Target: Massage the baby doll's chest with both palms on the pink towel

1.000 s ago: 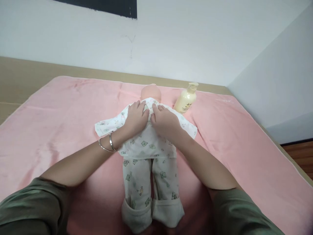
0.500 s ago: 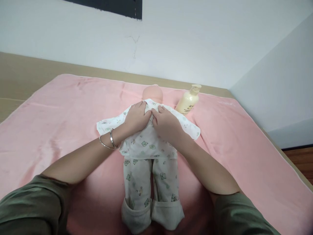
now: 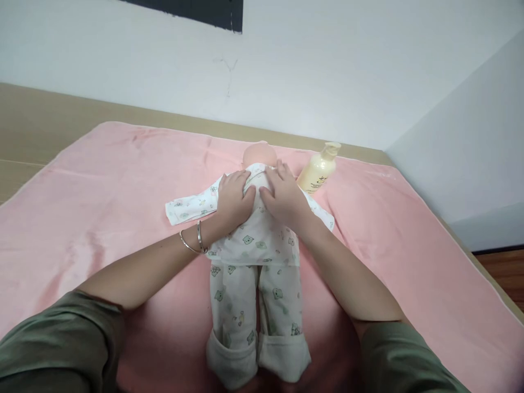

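Note:
A baby doll (image 3: 259, 154) lies on the pink blanket with its head away from me; its face is not visible. It wears a white printed shirt (image 3: 262, 245) and matching trousers (image 3: 280, 300) with turned-up cuffs. My left hand (image 3: 236, 197) rests flat on the left part of the shirt's upper body, fingers extended toward the doll's head. On the other side my right hand (image 3: 286, 196) lies likewise, fingers stretched out near the shoulder. The two thumbs point toward each other with a strip of shirt between them. Neither hand grips anything.
A cream pump bottle (image 3: 317, 170) stands beyond my right hand, beside the doll's sleeve. The pink blanket (image 3: 102, 191) covers a wooden surface (image 3: 36, 120) that meets a white wall (image 3: 311, 71) at the back.
Both hands have flattened and spread a little apart on the shirt. My right hand's fingers, curled before, now stretch up toward the doll's shoulder. The view has shifted slightly.

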The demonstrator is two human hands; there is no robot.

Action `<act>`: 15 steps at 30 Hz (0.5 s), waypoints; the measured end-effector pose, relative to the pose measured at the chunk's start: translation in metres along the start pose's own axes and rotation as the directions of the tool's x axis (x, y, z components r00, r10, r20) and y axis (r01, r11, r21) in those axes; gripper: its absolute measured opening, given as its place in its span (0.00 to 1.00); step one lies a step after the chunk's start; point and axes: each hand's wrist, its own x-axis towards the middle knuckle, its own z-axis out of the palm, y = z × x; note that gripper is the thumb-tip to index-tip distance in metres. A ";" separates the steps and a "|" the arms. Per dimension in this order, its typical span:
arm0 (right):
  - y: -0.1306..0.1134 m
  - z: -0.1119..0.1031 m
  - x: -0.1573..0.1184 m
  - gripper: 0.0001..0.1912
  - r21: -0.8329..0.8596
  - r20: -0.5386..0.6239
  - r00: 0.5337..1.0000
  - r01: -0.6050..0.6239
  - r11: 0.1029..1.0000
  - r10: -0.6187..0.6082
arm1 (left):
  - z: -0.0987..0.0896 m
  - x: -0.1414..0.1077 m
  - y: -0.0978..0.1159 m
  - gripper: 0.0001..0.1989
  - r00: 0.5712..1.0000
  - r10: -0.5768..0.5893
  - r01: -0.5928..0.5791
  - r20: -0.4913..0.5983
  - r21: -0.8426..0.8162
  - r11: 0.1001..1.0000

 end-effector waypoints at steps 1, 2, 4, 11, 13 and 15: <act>-0.002 0.002 -0.001 0.30 0.008 -0.050 0.999 0.008 1.000 -0.008 | 0.000 0.000 0.000 0.25 1.000 -0.014 0.014 -0.006 -0.016 1.000; -0.004 0.005 -0.002 0.31 0.013 -0.092 0.995 0.024 1.000 -0.023 | 0.000 0.000 -0.001 0.25 1.000 -0.018 0.018 -0.008 -0.030 0.999; -0.005 0.015 -0.003 0.30 0.016 -0.119 0.992 0.051 0.999 -0.049 | 0.001 0.001 -0.002 0.25 1.000 -0.010 0.010 -0.003 -0.047 0.999; -0.008 0.012 -0.008 0.32 0.029 -0.204 0.978 0.047 0.998 -0.041 | 0.002 0.001 -0.003 0.23 1.000 -0.009 0.008 -0.006 -0.055 0.998; -0.010 0.007 -0.009 0.32 0.025 -0.273 0.961 0.056 0.998 -0.047 | 0.001 0.001 -0.002 0.23 1.000 -0.015 0.015 0.001 -0.049 0.999; -0.011 0.008 -0.009 0.32 0.004 -0.260 0.964 0.063 0.998 -0.060 | -0.001 0.001 -0.002 0.22 1.000 -0.012 0.013 0.017 -0.046 0.999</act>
